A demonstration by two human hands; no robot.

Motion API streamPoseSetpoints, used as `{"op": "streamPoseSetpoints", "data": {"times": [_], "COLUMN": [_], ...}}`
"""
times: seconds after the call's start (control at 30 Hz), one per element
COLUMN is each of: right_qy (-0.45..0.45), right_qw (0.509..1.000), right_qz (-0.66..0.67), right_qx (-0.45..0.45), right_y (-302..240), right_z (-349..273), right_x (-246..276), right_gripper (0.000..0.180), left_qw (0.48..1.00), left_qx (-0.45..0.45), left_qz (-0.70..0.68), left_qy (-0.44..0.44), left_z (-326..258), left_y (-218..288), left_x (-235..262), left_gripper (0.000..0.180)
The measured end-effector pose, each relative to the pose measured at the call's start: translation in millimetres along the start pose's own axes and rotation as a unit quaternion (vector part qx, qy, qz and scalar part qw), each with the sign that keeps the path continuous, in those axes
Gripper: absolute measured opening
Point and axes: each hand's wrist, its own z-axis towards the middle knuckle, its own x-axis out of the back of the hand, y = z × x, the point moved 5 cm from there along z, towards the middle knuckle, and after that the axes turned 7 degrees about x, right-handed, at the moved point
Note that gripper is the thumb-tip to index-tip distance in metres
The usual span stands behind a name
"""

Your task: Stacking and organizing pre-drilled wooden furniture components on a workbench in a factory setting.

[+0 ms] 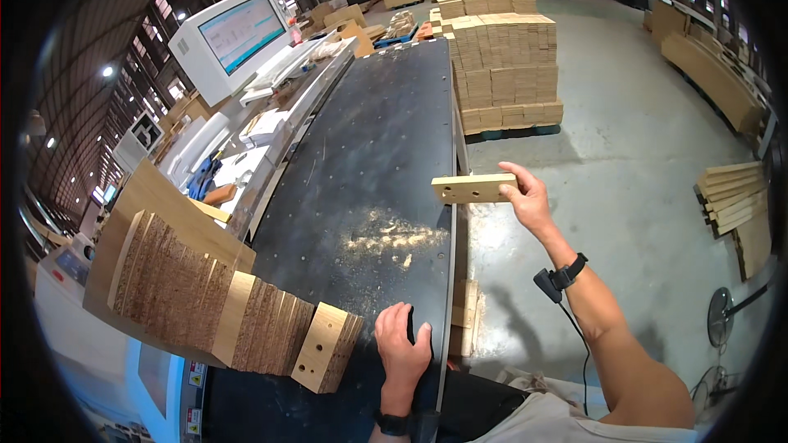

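My right hand (528,199) pinches one end of a small pale drilled board (464,189) between thumb and fingers. The board is held out level above the right edge of the black table (361,131), and several dark holes show in its face. My left hand (402,348) is over the near part of the table with its fingers and thumb apart, holding nothing. Just left of it stands a short stack with a drilled board (320,348) facing me. Beyond that, a long row of upright boards (176,287) leans together on a wooden panel.
Sawdust (390,238) lies on the tabletop. A white machine console with a screen (242,33) rises at the far left, above a bench with tools. A tall pallet stack of boards (505,66) stands beyond the table. More boards (733,197) and a fan (721,317) are at right.
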Motion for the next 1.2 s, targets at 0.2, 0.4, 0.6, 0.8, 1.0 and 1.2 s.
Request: {"op": "streamPoseSetpoints", "data": {"times": [0.2,0.4,0.6,0.8,1.0,1.2], "right_qy": [0.0,0.034,0.042,0.029,0.015,-0.013], "right_qw": [1.0,0.999,0.998,0.999,0.999,0.989], "right_qz": [-0.025,0.011,0.051,0.045,0.021,-0.14], "right_qx": [0.011,-0.014,-0.003,-0.008,-0.019,0.051], "right_y": [9,26,19,24,24,16], "right_z": [10,10,7,5,-8,-11], "right_x": [5,5,-1,2,-3,-5], "right_gripper": [0.032,0.028,0.028,0.03,0.029,0.032], "left_qw": [1.0,1.0,1.0,0.999,0.999,1.0], "left_qx": [0.019,0.012,0.016,0.013,0.01,0.006], "left_qz": [-0.019,-0.016,-0.015,-0.023,-0.024,-0.023], "left_qy": [0.015,0.015,0.017,0.02,0.018,0.017], "left_z": [7,8,7,7,8,6], "left_y": [-7,-7,-9,-11,-11,-12], "left_x": [0,0,1,0,-1,-1], "left_gripper": [0.035,0.032,0.031,0.029,0.028,0.028]}}
